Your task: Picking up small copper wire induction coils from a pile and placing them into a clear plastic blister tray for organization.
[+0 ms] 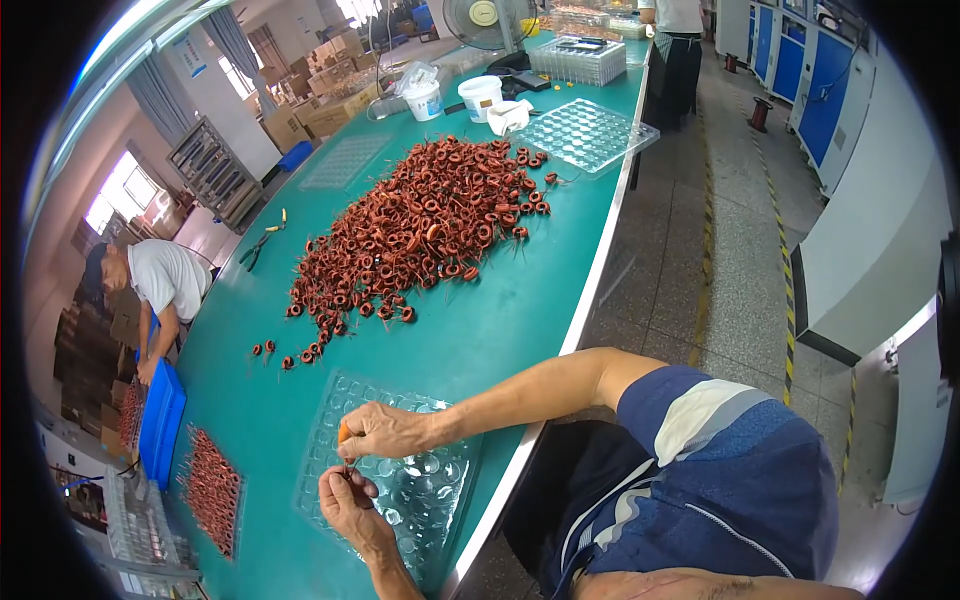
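My right hand (385, 430) reaches in from the right over a clear plastic blister tray (325, 440). Its fingers are closed round an orange piece (346, 432), perhaps a tool handle, mostly hidden in the grip. Just below it, my left hand (350, 505) pinches a small dark piece with thin wire, probably a ring coil; the fingers cover most of it. The fingertips of both hands nearly meet above the tray's round pockets. Beyond the tray, a large heap of reddish-brown wire-wound ring coils (420, 220) lies on the green table (500, 330).
A filled coil tray (212, 490) and a blue bin (162, 425) lie left, where a co-worker (165, 280) bends over. Pliers (258, 248) rest by the far edge. Farther back are another clear tray (580, 133), white tubs (480, 97) and a fan (485, 15).
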`<state>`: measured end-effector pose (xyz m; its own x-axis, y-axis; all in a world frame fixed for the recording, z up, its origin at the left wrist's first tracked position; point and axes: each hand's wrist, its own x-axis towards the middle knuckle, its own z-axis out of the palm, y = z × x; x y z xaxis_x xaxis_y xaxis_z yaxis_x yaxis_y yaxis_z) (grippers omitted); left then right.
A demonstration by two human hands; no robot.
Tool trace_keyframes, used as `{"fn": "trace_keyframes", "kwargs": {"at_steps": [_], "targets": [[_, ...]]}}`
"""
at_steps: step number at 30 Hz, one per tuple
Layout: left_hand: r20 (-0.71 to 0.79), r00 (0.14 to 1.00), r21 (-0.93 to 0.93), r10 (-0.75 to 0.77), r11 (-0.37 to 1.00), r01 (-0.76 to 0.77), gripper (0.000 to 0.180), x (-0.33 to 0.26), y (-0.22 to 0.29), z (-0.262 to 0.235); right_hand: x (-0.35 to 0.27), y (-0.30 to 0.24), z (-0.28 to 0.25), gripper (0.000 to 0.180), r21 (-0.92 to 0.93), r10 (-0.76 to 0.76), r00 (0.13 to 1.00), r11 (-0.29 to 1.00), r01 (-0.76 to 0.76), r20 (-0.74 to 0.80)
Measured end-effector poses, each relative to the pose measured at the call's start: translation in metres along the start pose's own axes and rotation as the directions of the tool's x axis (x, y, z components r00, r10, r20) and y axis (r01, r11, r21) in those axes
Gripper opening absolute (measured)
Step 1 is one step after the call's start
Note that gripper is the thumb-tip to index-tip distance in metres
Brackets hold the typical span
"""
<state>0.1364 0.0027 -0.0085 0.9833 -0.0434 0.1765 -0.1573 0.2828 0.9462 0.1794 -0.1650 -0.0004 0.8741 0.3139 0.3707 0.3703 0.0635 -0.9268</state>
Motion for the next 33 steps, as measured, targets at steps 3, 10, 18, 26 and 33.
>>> {"fn": "trace_keyframes", "kwargs": {"at_steps": [3, 10, 18, 26, 33], "targets": [[-0.03, 0.999, 0.085, -0.031, 0.996, 0.034, 0.018, 0.001, -0.002, -0.005, -0.001, 0.011, 0.002, 0.039, -0.042, -0.04, 0.999, 0.998, 0.04, 0.01], [-0.043, 0.999, -0.032, -0.016, 0.999, 0.014, 0.021, -0.001, 0.007, -0.005, -0.009, 0.012, -0.001, 0.05, -0.009, 0.034, 0.995, 0.999, -0.033, 0.097], [0.072, 0.993, 0.254, 0.091, 0.961, -0.106, 0.023, -0.009, 0.007, 0.0, -0.014, -0.01, 0.007, 0.038, 0.004, -0.038, 0.998, 0.999, 0.038, 0.06], [0.059, 0.998, 0.149, 0.004, 0.989, -0.013, 0.017, -0.007, 0.008, 0.0, -0.005, -0.014, -0.01, 0.037, 0.065, 0.176, 0.984, 0.982, -0.178, 0.036], [0.157, 0.975, 0.106, -0.16, 0.984, 0.144, 0.041, -0.013, 0.005, -0.002, -0.005, -0.015, -0.012, 0.026, 0.161, 0.148, 0.983, 0.973, -0.165, 0.111]]}}
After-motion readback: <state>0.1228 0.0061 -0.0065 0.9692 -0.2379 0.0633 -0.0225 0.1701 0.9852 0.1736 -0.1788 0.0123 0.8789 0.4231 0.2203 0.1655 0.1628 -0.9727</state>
